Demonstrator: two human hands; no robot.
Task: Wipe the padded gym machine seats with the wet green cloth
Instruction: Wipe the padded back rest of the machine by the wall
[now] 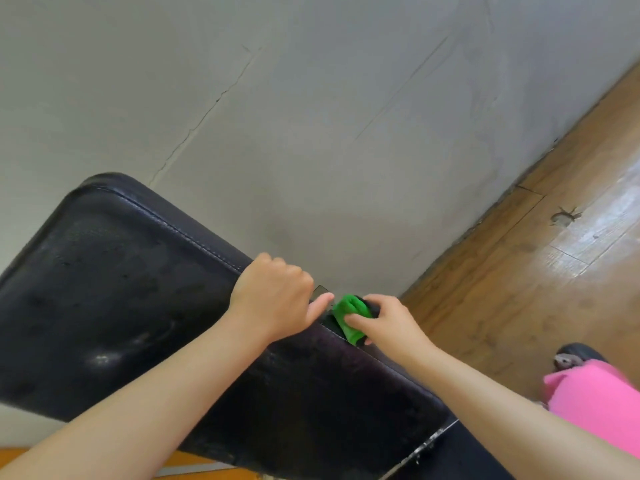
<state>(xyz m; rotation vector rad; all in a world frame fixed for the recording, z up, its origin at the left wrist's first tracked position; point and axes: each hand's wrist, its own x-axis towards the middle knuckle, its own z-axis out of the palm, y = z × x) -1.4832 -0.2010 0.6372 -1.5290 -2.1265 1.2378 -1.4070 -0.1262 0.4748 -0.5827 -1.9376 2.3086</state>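
Black padded seat [121, 289]: smooth vinyl w/ rounded corners, stitched seam along the far edge, scuffed and shiny in patches. Left hand [273, 299] grips that far edge, fingers curled over it, thumb out. Right hand [391, 323] pinches the green cloth [349, 311], fuzzy and bunched into a roll, against the same edge just beside the left thumb. Behind is a grey plaster wall [311, 116] w/ hairline cracks, and a glossy wood-plank floor [554, 254] to the right. Pink fabric [595, 400] sits lower right.

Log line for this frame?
left hand grips black padded vinyl seat edge | right hand holds bunched green cloth at same edge | step: edge wipe
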